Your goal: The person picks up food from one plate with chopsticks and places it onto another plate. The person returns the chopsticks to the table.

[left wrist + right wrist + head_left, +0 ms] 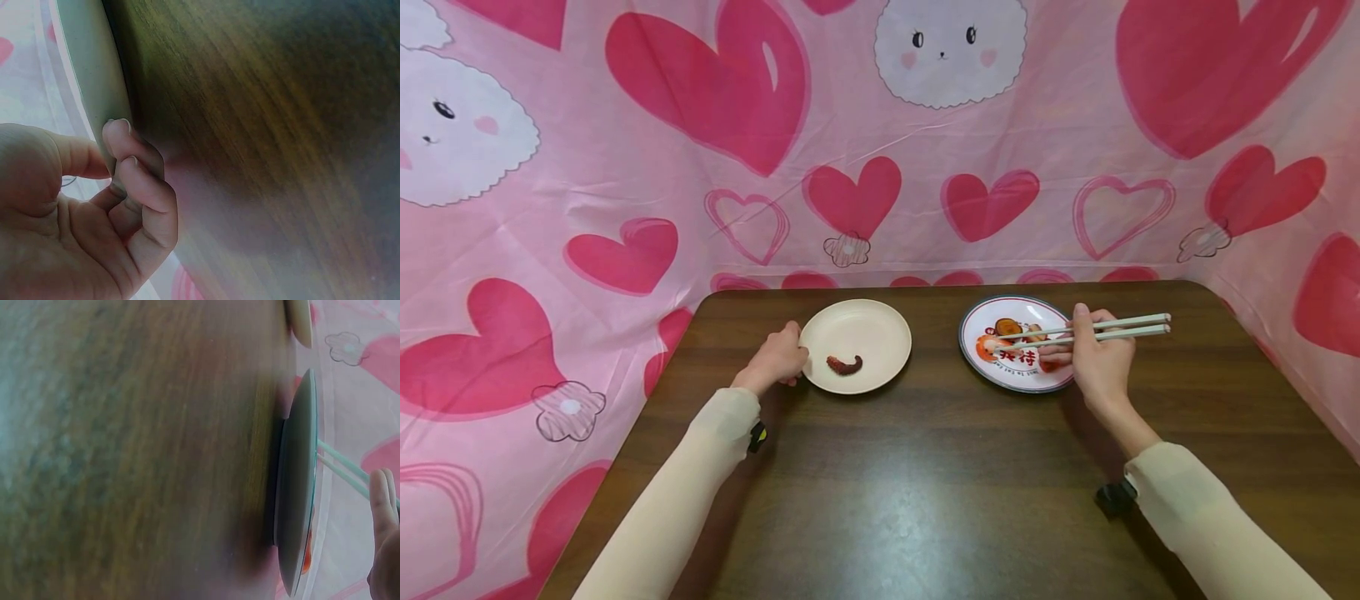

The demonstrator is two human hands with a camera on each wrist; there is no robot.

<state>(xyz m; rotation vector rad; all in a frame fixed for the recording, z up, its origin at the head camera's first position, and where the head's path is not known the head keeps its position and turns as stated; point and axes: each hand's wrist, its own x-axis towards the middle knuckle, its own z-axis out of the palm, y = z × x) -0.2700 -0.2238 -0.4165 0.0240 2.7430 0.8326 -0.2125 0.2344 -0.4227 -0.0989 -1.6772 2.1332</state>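
My left hand pinches the left rim of a beige plate, thumb on top and fingers curled beneath in the left wrist view. On that plate lies one curled, dark reddish-brown piece like an octopus tentacle. A pair of pale green chopsticks is held in my right hand, above the right side of a white plate with red writing. The chopstick tips overlap an orange-and-white food piece. Beside it sit a round brown slice and a pale piece; my fingers partly hide a red one.
Both plates stand toward the far edge of a dark wooden table, with a gap between them. Pink cloth printed with hearts hangs behind the table and along its sides.
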